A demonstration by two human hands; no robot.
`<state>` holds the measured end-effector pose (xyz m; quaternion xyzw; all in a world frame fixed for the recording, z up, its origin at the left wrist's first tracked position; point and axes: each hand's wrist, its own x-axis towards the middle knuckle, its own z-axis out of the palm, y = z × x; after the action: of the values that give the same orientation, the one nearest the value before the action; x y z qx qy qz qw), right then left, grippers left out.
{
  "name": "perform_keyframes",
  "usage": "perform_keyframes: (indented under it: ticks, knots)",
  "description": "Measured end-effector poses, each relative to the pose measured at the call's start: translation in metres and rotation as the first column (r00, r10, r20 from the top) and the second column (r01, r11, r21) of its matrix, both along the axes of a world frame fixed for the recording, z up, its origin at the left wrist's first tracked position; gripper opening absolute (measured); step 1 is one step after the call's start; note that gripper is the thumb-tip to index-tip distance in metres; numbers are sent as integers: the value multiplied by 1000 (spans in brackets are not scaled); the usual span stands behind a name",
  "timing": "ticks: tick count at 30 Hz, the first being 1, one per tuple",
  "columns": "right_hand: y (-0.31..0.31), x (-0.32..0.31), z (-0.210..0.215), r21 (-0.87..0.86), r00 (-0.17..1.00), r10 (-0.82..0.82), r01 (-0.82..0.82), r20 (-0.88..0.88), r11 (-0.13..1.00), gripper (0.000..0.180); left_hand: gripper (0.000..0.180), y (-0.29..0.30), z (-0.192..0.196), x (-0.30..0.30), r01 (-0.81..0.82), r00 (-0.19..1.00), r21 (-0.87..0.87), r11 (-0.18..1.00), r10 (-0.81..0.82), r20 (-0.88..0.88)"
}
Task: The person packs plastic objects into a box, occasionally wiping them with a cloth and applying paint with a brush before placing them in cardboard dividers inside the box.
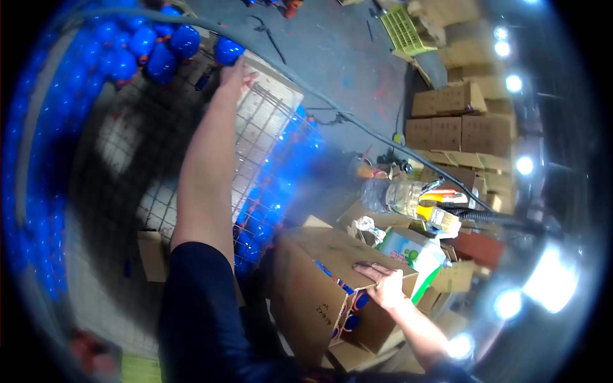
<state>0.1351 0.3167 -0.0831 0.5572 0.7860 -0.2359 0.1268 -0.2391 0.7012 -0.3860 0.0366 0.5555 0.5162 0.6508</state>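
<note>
At the far end of a wire-grid rack (pixel 255 121), my left hand (pixel 236 75) is stretched out with its fingers curled at a glossy blue rounded piece (pixel 228 51). The lower end of that piece is hidden by the hand. My right hand (pixel 385 287) grips the edge of a cardboard box (pixel 319 268) near my body, fingers laid over its upper panel and thumb hidden. Through the box's open side, blue and orange round pieces (pixel 352 319) show inside.
Many blue pieces (pixel 121 45) line the left, and more (pixel 268 198) lie beside the rack. A grey hose (pixel 357 121) crosses the view. Clear plastic bottles (pixel 383 195), a green-and-white package (pixel 408 249) and stacked cartons (pixel 440 131) stand right. A yellow-green crate (pixel 408 32) lies beyond.
</note>
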Motion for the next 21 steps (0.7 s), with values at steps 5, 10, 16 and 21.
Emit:
perform_keyframes:
  ticks: [5,10,16,21]
  knots:
    - [9,-1,-5,44,998,62,-61,-13,997,40,31,8,-38,-16,61,979,30,998,-54,-196]
    - [9,5,-2,54,998,47,-46,-29,997,51,29,-97,-16,-5,-90,987,252,964,52,152]
    - [8,-5,-3,118,993,114,-111,-15,987,49,36,-332,8,3,-92,958,137,986,50,281]
    - [-15,27,-15,88,988,127,-135,87,987,53,41,-459,136,36,-42,890,239,970,-72,451]
